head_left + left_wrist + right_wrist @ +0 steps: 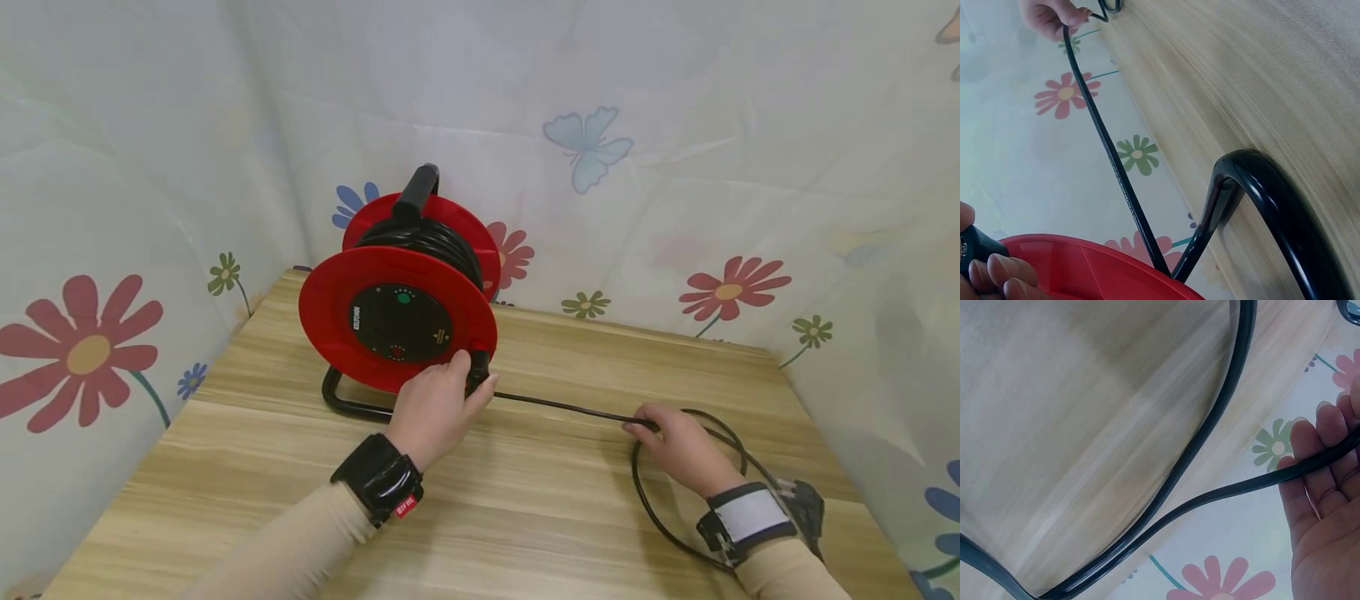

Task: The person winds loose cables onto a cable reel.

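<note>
- The red cable reel (397, 275) was seen standing upright on its black tubular stand (352, 407), set toward the far left part of the wooden table (525, 500), near the back edge.
- The crank knob (477, 367), mounted near the rim of the reel's front disc, was grasped by the left hand (435, 408), with the fingers curled about it (the curl was best shown in the left wrist view).
- The black cord (562, 406) was held by the right hand (682, 446), pinched between thumb and bent fingers; in the right wrist view it was seen laid across the fingers.
- Between reel and right hand the cord was drawn nearly straight, and a broad stretch of tabletop was left on its near side.
- A loose loop was formed by the cord beside and behind the right hand, and its free end was partly hidden by the wrist.
- The black plug (804, 508) was noted just beyond the right wristband (753, 517), near the table's right edge; little room was left there.
- The back edge was bordered by a flower-printed curtain (675, 208); the sides were likewise enclosed.
- More wood was left between the reel and the near part of the table than behind it.
</note>
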A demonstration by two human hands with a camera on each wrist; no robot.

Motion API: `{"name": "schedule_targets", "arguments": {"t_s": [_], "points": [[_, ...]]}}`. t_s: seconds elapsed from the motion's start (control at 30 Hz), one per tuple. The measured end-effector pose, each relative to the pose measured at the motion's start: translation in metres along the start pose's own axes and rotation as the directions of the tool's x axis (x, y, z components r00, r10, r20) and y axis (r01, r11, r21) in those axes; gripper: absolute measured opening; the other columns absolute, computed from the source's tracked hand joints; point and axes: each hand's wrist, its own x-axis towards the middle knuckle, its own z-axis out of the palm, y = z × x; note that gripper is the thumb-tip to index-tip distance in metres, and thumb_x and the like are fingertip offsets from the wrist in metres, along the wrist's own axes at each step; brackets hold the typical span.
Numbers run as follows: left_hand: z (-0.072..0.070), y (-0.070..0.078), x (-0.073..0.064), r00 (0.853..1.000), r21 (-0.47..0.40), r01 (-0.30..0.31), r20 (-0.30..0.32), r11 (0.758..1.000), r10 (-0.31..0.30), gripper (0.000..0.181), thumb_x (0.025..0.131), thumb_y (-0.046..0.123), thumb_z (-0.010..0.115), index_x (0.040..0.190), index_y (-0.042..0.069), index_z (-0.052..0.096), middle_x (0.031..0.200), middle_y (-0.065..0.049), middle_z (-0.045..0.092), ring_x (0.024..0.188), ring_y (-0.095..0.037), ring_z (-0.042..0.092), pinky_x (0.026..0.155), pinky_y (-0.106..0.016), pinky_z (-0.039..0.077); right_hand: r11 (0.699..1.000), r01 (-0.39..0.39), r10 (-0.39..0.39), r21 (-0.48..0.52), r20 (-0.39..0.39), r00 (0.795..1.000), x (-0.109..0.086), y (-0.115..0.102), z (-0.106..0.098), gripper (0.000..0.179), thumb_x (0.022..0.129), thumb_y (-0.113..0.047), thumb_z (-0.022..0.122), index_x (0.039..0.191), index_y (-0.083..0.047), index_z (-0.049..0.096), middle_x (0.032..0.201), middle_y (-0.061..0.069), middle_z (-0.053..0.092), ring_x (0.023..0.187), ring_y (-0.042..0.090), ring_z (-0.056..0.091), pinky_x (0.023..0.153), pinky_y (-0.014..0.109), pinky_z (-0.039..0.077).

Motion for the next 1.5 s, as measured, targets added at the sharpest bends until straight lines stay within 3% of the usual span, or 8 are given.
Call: {"name": "schedule_targets", "arguments": {"t_s": [0.4,0.53,0.73,0.93,1.03,1.2,1.33,1.5], "points": [[0.002,-0.002,0.0,0.999,-0.014,0.017,0.029,1.0,-0.017,0.036,0.091,0.045,0.053,0.083,0.01,0.053,0.05,0.003,0.046,0.042,-0.009,0.043,0.038,-0.022,0.033,0.999,-0.008,0.008,-0.042,-0.013,1.0,-0.002,0.011,-0.012,0.013,0.097,-0.02,0.054,0.096,-0.008,0.06,0.083,0.008,0.064,0.066,0.015,0.049,0.057,0.034,0.041],[0.003,-0.002,-0.001,1.0,-0.016,0.014,0.025,1.0,-0.014,0.036,0.092,0.045,0.053,0.082,0.01,0.053,0.05,0.003,0.046,0.042,-0.009,0.042,0.038,-0.022,0.032,0.998,0.025,-0.028,-0.056,-0.063,0.998,0.0,0.019,-0.019,0.01,0.096,-0.016,0.055,0.093,-0.007,0.058,0.079,0.007,0.06,0.066,0.017,0.048,0.057,0.035,0.04],[0.004,-0.002,-0.001,1.0,-0.023,0.015,0.023,1.0,-0.015,0.036,0.091,0.046,0.053,0.082,0.011,0.052,0.05,0.003,0.046,0.042,-0.009,0.042,0.037,-0.022,0.032,0.997,0.034,-0.041,-0.072,-0.093,0.995,0.001,0.038,-0.042,0.008,0.097,-0.008,0.051,0.094,-0.001,0.053,0.082,0.012,0.053,0.069,0.022,0.047,0.057,0.037,0.04],[0.004,-0.002,-0.002,1.0,-0.029,0.019,0.025,0.999,-0.018,0.036,0.092,0.045,0.053,0.082,0.011,0.052,0.05,0.003,0.046,0.042,-0.009,0.042,0.037,-0.022,0.032,0.987,0.041,-0.065,-0.157,-0.151,0.986,-0.003,0.061,-0.066,0.009,0.091,-0.009,0.061,0.088,-0.002,0.056,0.081,0.015,0.059,0.074,0.028,0.054,0.06,0.045,0.043],[0.005,-0.004,-0.004,1.0,-0.017,0.017,0.026,1.0,-0.017,0.036,0.092,0.045,0.053,0.08,0.011,0.052,0.049,0.003,0.046,0.042,-0.009,0.042,0.037,-0.022,0.031,0.991,0.013,-0.03,-0.131,-0.128,0.991,-0.008,0.073,-0.073,0.016,0.092,-0.015,0.061,0.082,-0.005,0.056,0.072,0.009,0.053,0.065,0.022,0.048,0.055,0.038,0.04],[0.01,-0.01,-0.01,0.999,0.021,0.024,0.038,0.999,-0.025,0.036,0.091,0.044,0.053,0.075,0.012,0.049,0.048,0.003,0.045,0.041,-0.01,0.041,0.036,-0.024,0.03,0.996,-0.09,0.09,-0.018,-0.028,0.996,-0.023,0.083,-0.082,0.033,0.101,-0.03,0.045,0.081,-0.005,0.052,0.066,0.004,0.04,0.056,0.015,0.036,0.05,0.031,0.031],[0.014,-0.016,-0.015,0.997,0.054,0.06,0.054,0.997,-0.063,0.037,0.09,0.044,0.053,0.073,0.012,0.049,0.049,0.002,0.046,0.043,-0.011,0.042,0.037,-0.026,0.031,0.992,-0.123,0.122,-0.027,-0.023,0.992,-0.029,0.079,-0.084,0.036,0.098,-0.038,0.049,0.082,-0.005,0.052,0.065,0.003,0.035,0.054,0.015,0.032,0.048,0.03,0.028],[0.016,-0.02,-0.019,0.993,0.077,0.087,0.079,0.993,-0.093,0.038,0.09,0.045,0.052,0.074,0.011,0.052,0.049,0.001,0.047,0.043,-0.013,0.044,0.036,-0.028,0.032,0.994,-0.101,0.099,-0.029,-0.067,0.993,-0.029,0.068,-0.082,0.038,0.098,-0.037,0.048,0.099,-0.001,0.059,0.078,0.018,0.057,0.069,0.029,0.05,0.055,0.042,0.042]]}}
